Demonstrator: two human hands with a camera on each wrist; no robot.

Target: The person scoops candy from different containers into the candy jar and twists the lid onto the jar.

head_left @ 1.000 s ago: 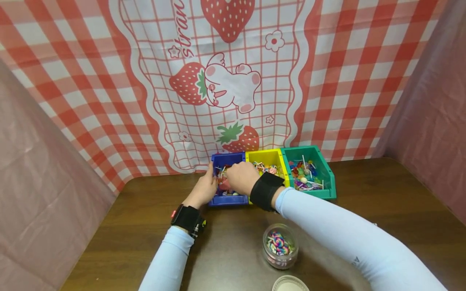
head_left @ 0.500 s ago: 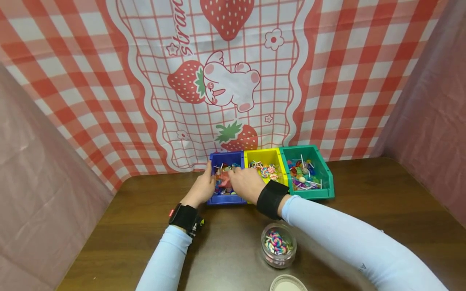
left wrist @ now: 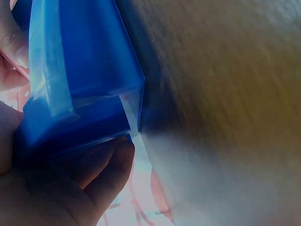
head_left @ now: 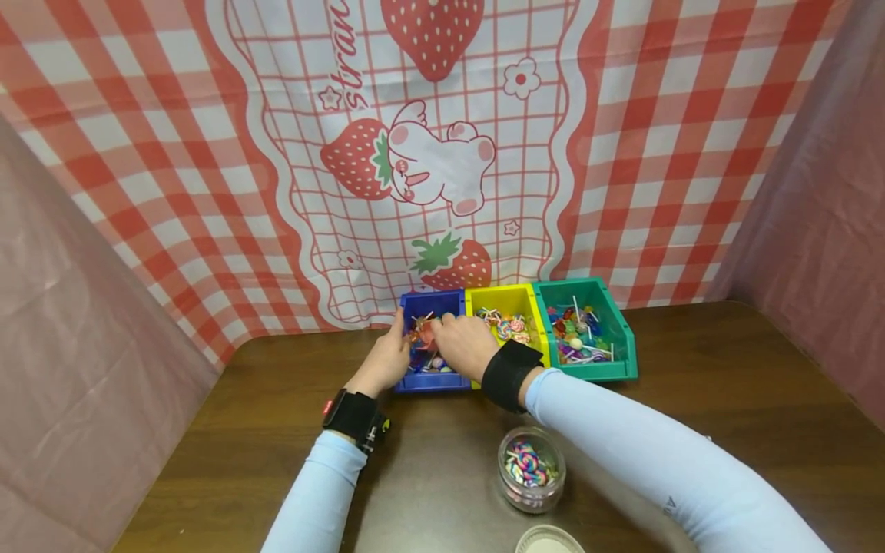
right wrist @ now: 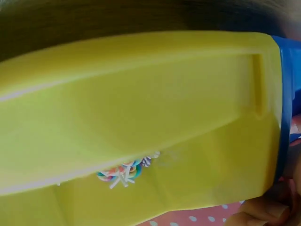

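My left hand (head_left: 382, 362) holds the left side of the blue bin (head_left: 434, 382). In the left wrist view its fingertips lie against the outer wall. My right hand (head_left: 465, 346) pinches a small pink scoop (head_left: 425, 336) inside this bin, among candy-like charms (head_left: 435, 363), some with white sticks. The scoop's handle is mostly hidden by the fingers. In the right wrist view, the right hand's fingers (right wrist: 263, 211) show at the lower right edge, just past the wall between the yellow and blue bins.
Beside the blue bin stand a yellow bin (head_left: 502, 290) with swirl lollipop charms (head_left: 512, 329) and a green bin (head_left: 625, 361) with mixed charms. Nearer on the wooden table (head_left: 276, 453) sit a clear jar (head_left: 531, 499) of lollipop charms and a pale round lid (head_left: 549, 541). A checked cloth (head_left: 643, 192) hangs behind.
My right hand drew back slightly to the right, then settled over the bin's right side, and the pink scoop shifted among the charms. My left hand keeps its hold on the blue bin.
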